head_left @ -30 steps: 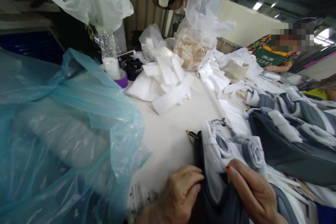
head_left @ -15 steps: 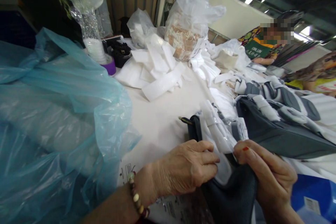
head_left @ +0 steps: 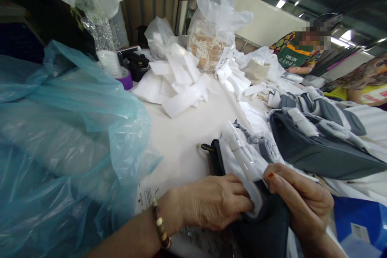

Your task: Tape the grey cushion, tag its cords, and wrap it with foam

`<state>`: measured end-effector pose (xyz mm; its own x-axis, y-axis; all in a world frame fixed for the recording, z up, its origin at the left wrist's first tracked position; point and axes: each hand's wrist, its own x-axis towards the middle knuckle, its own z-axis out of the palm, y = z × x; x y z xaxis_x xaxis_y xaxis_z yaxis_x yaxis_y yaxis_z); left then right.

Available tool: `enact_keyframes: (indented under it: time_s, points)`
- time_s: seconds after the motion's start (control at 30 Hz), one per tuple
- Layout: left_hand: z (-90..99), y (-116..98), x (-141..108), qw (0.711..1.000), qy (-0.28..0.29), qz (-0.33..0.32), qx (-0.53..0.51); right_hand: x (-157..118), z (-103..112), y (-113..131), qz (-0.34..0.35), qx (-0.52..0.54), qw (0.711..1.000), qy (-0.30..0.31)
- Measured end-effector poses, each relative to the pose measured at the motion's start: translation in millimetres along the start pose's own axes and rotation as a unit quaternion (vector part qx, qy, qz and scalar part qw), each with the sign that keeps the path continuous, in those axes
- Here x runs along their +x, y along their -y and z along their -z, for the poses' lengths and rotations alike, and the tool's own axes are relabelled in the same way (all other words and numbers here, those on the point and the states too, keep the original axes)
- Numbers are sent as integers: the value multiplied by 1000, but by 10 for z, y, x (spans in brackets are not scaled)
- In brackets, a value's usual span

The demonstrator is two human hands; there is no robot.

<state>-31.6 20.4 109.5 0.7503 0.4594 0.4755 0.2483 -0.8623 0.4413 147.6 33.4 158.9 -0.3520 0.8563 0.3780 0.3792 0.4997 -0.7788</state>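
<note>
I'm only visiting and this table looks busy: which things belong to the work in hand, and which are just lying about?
In hand:
- dark bag, touched by left hand, pinched by right hand
- its white wrapping

Seemingly lying about:
- blue plastic
- white strips
- purple tape roll
- another dark bag

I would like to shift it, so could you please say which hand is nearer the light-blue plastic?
Left. The left hand is to the right of the light-blue plastic, at the dark bag; the right hand is farther right, pinching the dark bag's edge.
</note>
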Motion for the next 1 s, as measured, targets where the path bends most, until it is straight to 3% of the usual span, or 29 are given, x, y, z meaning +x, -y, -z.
enact_keyframes:
  time_s: [0.1, 0.2, 0.33, 0.47, 0.6, 0.77, 0.87, 1.0]
  points:
    - [-160, -9, -16, 997, -35, 10, 61, 31, 19, -26, 16, -9, 1000, 6]
    - [-346, 28, -20, 989, -135, 46, 48, 88, 59, 14, 48, -83, 994, 53]
    - [-524, 63, 10, 961, -249, 119, 28, 108, 112, 156, 49, -263, 960, 84]
    - [-594, 64, 36, 933, -319, 165, 25, 10, 139, 259, 41, -358, 925, 117]
    - [-613, 61, 46, 914, -310, 255, -54, -76, 140, 287, -11, -407, 902, 140]
    - [-573, 59, 69, 879, -274, 349, -172, -90, 127, 250, -7, -424, 896, 135]
    - [-529, 104, 35, 880, -253, 337, -220, -101, 99, 216, -7, -420, 899, 125]
    - [-477, 209, -80, 912, -182, 264, -257, -138, 53, 170, 3, -420, 901, 113]
